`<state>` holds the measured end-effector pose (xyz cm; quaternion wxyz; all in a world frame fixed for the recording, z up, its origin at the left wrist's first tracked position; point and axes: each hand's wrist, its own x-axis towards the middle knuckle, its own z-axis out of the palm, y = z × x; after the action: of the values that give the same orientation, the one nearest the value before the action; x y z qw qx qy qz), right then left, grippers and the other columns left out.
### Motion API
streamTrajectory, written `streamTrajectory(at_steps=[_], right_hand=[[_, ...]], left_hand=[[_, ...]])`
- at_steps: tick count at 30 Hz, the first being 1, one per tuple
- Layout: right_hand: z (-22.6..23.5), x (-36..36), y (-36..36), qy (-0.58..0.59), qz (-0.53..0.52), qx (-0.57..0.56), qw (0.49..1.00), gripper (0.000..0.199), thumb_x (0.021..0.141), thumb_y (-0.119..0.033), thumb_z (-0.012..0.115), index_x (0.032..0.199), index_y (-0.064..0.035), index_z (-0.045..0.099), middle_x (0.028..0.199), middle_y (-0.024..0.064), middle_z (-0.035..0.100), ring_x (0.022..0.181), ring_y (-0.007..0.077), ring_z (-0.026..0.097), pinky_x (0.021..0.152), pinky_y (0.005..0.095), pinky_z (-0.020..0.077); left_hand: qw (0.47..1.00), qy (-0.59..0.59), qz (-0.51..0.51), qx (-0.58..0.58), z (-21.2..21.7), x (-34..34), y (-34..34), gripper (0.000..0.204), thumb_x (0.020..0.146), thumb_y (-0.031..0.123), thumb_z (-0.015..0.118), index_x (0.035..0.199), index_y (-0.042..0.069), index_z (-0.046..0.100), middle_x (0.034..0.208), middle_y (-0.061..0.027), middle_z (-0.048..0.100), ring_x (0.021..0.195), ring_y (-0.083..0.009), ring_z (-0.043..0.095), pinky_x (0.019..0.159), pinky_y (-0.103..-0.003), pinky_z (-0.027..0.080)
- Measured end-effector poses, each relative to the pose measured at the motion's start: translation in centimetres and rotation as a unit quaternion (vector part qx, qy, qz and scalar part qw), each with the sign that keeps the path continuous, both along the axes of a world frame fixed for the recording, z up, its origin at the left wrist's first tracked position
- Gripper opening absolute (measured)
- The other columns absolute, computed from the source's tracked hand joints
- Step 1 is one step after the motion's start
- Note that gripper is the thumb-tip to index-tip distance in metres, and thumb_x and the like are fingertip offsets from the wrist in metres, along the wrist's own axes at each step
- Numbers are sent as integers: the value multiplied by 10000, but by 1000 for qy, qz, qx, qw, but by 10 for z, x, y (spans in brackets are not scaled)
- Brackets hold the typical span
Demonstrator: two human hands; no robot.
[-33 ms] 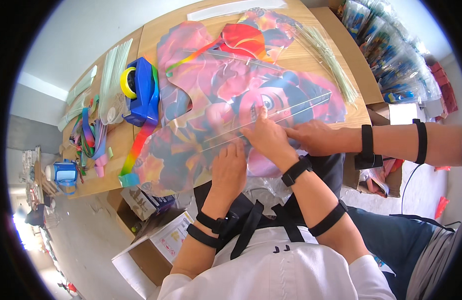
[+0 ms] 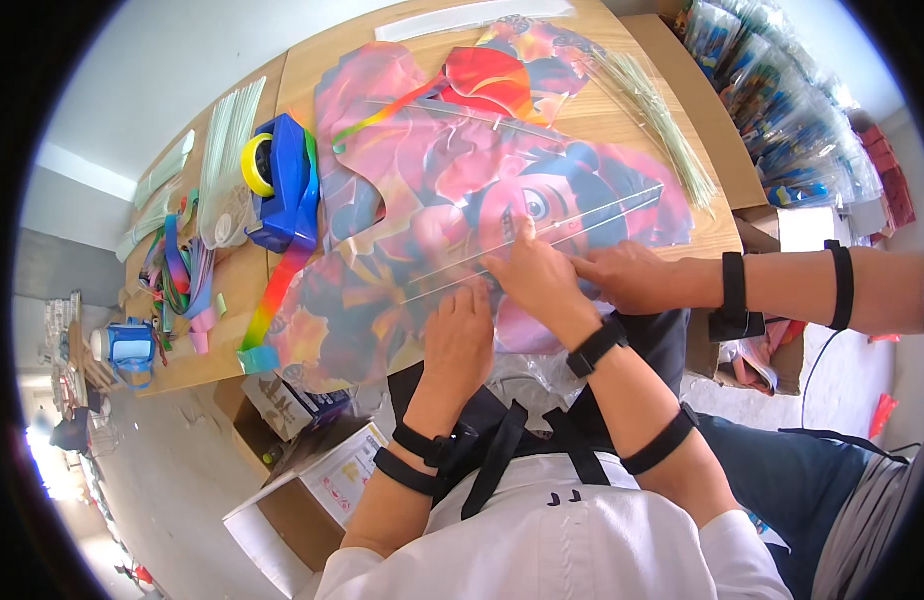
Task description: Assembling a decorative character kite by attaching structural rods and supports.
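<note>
Item: large printed kite sheet — lying flat across the wooden table, filling the centre of the frame, bright pinks, reds and blues with a cartoon figure on it. Thin clear rods are running across the sheet from centre toward the right.

The person's left hand is pressing down on the lower edge of the sheet just below centre, fingers together and flat, pinching nothing. The right hand is resting just above and to the right of it, its index finger stretched out and pushing on a rod over the printed figure; no closed grasp is showing.

A third hand — belonging to another person, the arm wearing black straps — is coming in from the right edge and touching the sheet beside the right hand.

Also present: a blue tape dispenser with a yellow roll is sitting at the upper left, touching the sheet's left edge. A rainbow ribbon tail is trailing below it. Coloured ribbons are piling at the far left. A bundle of pale thin sticks is lying at the upper right. Cardboard boxes are standing under the table's near edge, lower left.
</note>
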<state>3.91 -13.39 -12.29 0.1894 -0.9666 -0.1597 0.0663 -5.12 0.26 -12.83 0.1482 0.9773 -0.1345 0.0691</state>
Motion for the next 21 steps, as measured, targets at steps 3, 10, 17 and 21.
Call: streamTrajectory(at_steps=[3,10,17,21], right_hand=[[12,-27,-12,32,-32,9,999,792,875,-343,660,1413,130,323,814,253,687,739,384,688,641,460,544],[22,-78,-30,0,56,9,998,747,861,-240,695,1418,87,320,774,195,686,675,379,680,586,466,532],[17,-99,-37,3,58,27,998,498,837,-93,633,1280,22,437,724,196,676,666,372,691,588,454,553],[10,-102,-39,-8,55,8,998,608,814,-59,615,1364,70,387,723,201,673,644,353,693,577,433,559]], left_hand=[[999,-25,-13,-18,1,1,1,542,792,46,582,1317,-48,486,1024,-126,571,955,-306,580,746,-405,483],[1000,-9,-7,14,2,1,0,553,800,41,591,1331,-59,475,1019,-136,570,950,-315,582,753,-403,489],[1000,-14,-5,6,4,-2,0,535,820,41,597,1332,-61,481,1000,-137,573,931,-308,591,757,-395,494],[1000,-28,-6,8,3,-1,-1,520,825,37,594,1325,-58,489,988,-131,573,922,-302,595,755,-393,496]])
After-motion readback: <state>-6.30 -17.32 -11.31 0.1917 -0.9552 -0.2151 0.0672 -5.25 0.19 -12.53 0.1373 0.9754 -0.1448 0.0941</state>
